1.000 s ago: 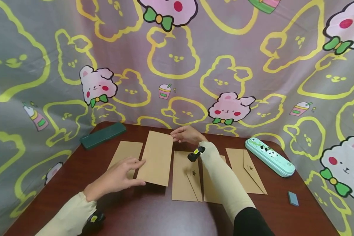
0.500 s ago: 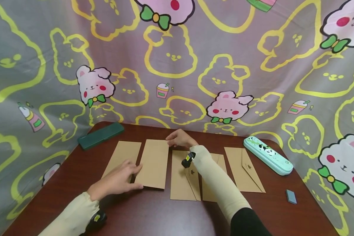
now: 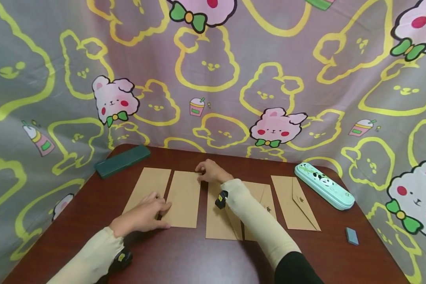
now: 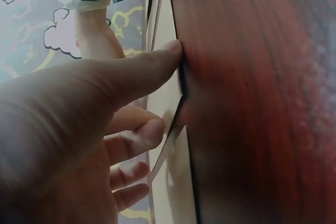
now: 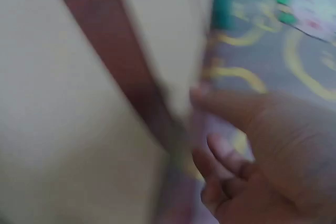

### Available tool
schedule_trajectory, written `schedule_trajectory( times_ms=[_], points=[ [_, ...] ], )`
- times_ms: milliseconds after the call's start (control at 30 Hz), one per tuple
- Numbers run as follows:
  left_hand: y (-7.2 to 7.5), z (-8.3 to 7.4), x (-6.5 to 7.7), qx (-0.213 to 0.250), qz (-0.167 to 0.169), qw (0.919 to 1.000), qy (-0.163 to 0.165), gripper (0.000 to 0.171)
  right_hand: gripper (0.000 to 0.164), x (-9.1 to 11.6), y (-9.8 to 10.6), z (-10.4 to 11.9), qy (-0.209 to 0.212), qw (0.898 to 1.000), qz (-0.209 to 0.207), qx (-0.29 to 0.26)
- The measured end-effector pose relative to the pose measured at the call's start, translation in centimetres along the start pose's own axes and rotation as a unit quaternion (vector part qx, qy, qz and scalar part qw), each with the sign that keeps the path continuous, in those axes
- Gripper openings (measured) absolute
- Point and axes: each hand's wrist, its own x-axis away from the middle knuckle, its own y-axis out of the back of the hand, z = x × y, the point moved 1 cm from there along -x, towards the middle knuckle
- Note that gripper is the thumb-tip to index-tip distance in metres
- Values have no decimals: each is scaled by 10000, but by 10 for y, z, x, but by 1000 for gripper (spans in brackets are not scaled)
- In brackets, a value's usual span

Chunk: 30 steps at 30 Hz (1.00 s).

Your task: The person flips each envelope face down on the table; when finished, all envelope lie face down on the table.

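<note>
Five brown paper items would be too exact, so several kraft envelopes lie in a row across the table. My left hand [image 3: 142, 213] is at the near left corner of a plain-faced envelope [image 3: 182, 199], its thumb and index finger touching the edges. That envelope now lies flat. At its far right corner is my right hand [image 3: 213, 172], with fingertips close to the edge and the fingers loosely bent. Another plain-faced envelope [image 3: 153, 179] lies to the left, partly under the left hand. To the right, an envelope [image 3: 216, 225] is partly covered by the right forearm.
Further right lie two flap-side-up envelopes, a partly covered envelope [image 3: 266, 191] and an uncovered envelope [image 3: 287, 201]. A mint panda pencil case [image 3: 324, 185] and blue eraser [image 3: 352, 236] are on the right. A dark green case [image 3: 123, 161] sits back left. A patterned curtain [image 3: 213, 130] hangs behind.
The plain-faced envelope between my hands has come down from a raised, tilted position to lie flat on the table. My right hand has moved slightly left and lower with it.
</note>
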Motion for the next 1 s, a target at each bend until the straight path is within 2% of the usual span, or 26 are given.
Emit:
schedule_trajectory(
  times_ms=[67,133,267,333,400,500,567,633,700,800,900,1000],
  points=[
    [-1,-3,1,-12,-57,10000,-65,64,32,9,17,-1,228,9997,-2,134],
    [-2,-10,1,7,-206,9996,-180,67,32,22,38,-4,274,9992,-20,286],
    [-3,-38,-9,188,-530,9974,-448,68,29,50,70,-14,-282,9969,133,727],
    [-5,-57,-19,237,-415,9975,-520,71,33,60,73,-21,-577,9926,326,1022],
    [-9,-76,-30,248,-100,9983,-522,76,38,66,66,-29,-653,9883,505,1283],
    [-20,-100,-43,-202,407,9974,-567,77,37,68,48,-38,-548,9870,620,1376],
    [-28,-111,-49,-411,538,9959,-604,64,27,68,37,-42,-527,9873,637,1353],
    [-35,-117,-55,-579,521,9950,-622,48,18,69,32,-44,-631,9869,668,1328],
    [-39,-121,-60,-519,521,9957,-565,41,22,72,32,-46,-772,9851,761,1338],
    [-41,-125,-67,-441,575,9962,-489,42,33,77,42,-51,-848,9852,840,1227],
    [-41,-129,-75,-414,631,9957,-546,42,35,84,59,-61,-570,9930,719,749],
    [-38,-130,-82,-405,640,9955,-561,41,33,91,74,-71,-99,9980,628,39]
  ],
)
